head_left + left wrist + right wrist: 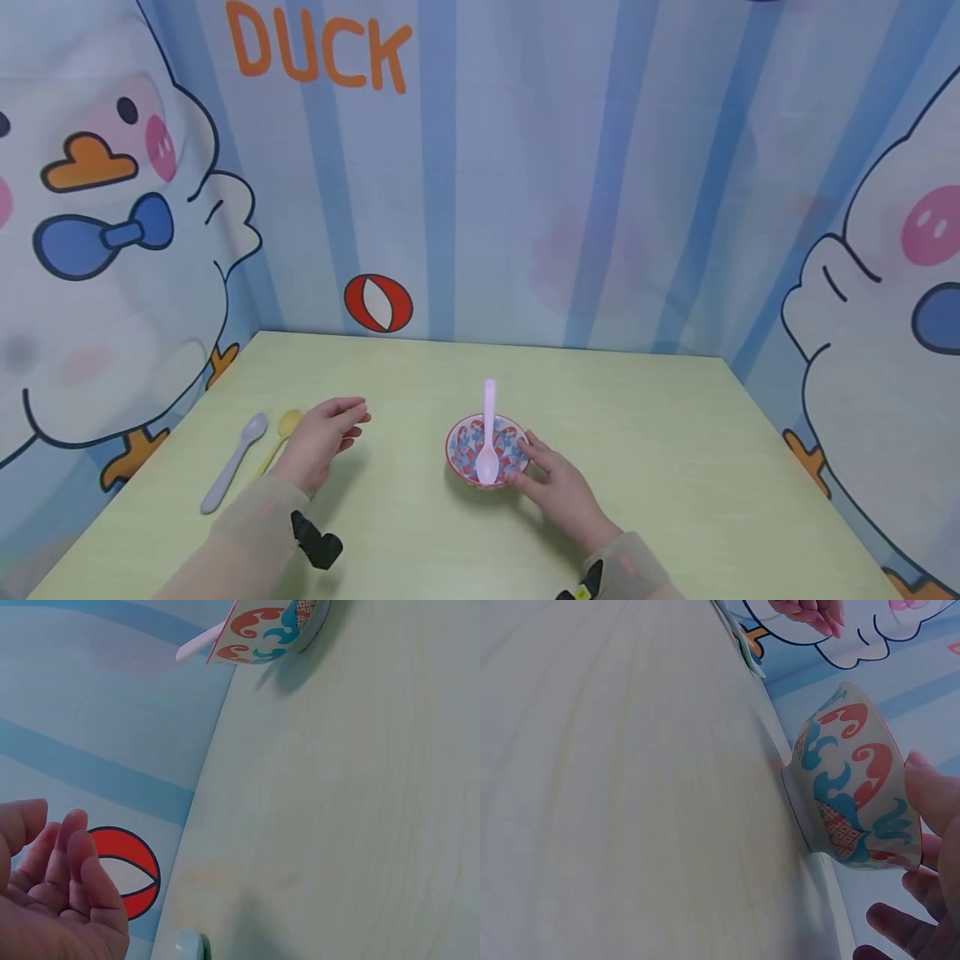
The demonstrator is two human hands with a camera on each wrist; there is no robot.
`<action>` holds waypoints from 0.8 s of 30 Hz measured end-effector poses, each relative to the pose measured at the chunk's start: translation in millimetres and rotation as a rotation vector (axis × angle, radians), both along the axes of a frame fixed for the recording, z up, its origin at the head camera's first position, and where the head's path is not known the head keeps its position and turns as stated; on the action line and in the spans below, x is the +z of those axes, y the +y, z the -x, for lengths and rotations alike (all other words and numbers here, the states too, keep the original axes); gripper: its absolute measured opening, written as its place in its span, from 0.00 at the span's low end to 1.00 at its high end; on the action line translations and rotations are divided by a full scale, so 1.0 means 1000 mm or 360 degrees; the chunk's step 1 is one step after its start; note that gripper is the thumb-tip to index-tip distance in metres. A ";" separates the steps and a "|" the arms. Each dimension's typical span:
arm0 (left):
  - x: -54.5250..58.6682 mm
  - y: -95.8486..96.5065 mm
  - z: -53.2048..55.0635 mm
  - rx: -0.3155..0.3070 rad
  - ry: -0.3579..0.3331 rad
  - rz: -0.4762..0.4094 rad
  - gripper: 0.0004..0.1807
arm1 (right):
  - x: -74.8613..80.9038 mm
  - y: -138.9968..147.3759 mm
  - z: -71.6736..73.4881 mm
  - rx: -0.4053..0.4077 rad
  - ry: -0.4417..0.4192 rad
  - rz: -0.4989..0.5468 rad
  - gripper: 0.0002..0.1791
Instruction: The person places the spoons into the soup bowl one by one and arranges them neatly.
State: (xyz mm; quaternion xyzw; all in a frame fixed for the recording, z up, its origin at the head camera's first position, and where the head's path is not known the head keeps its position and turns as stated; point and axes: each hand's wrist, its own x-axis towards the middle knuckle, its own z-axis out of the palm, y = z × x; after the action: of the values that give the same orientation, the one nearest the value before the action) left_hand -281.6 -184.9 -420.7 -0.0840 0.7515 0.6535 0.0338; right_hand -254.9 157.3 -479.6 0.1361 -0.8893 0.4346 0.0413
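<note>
Bowl (463,442) was at the table's (675,433) middle, base contact unclear; pink spoon (489,433) in it, handle past far rim. Right hand (558,492) gripped the bowl's right rim, fingers partly closed. Light, level hold seemed best for keeping the spoon seated. Left hand (322,437), loosely curled, held nothing; yellow spoon (288,422), grey spoon (231,469) nearby.

Striped blue hangings (517,167) enclose a pale yellow-green desk (675,467) on three sides, with orange lettering (328,52) spelling "DUCK" across the back. White cartoon birds (112,325) flank the setting left and right, a printed red-and-white ball (378,303) sits low between them, and soft light casts faint shadows.
</note>
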 end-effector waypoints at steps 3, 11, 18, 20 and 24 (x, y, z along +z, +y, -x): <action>-0.002 -0.008 -0.005 0.0017 0.0010 0.0035 0.26 | 0.000 0.000 0.000 0.0000 -0.0001 0.0002 0.34; -0.005 -0.026 -0.020 0.0052 0.0078 0.0162 0.28 | -0.001 0.000 0.000 0.0003 0.0008 0.0004 0.33; -0.006 -0.032 -0.029 0.0079 0.0032 0.0330 0.29 | -0.001 0.000 0.000 0.0004 -0.0005 0.0028 0.33; -0.007 -0.032 -0.030 0.0102 -0.0006 0.0361 0.30 | -0.001 0.000 -0.001 0.0003 -0.0006 0.0032 0.33; -0.010 -0.034 -0.031 0.0139 -0.0032 0.0451 0.28 | 0.000 0.000 -0.001 0.0006 -0.0007 0.0041 0.33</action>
State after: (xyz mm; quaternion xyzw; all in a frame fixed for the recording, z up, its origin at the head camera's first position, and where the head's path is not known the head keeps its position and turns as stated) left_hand -251.1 -219.0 -430.3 -0.1270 0.8314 0.5410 0.0007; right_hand -254.1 156.8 -479.8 0.1363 -0.8834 0.4466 0.0402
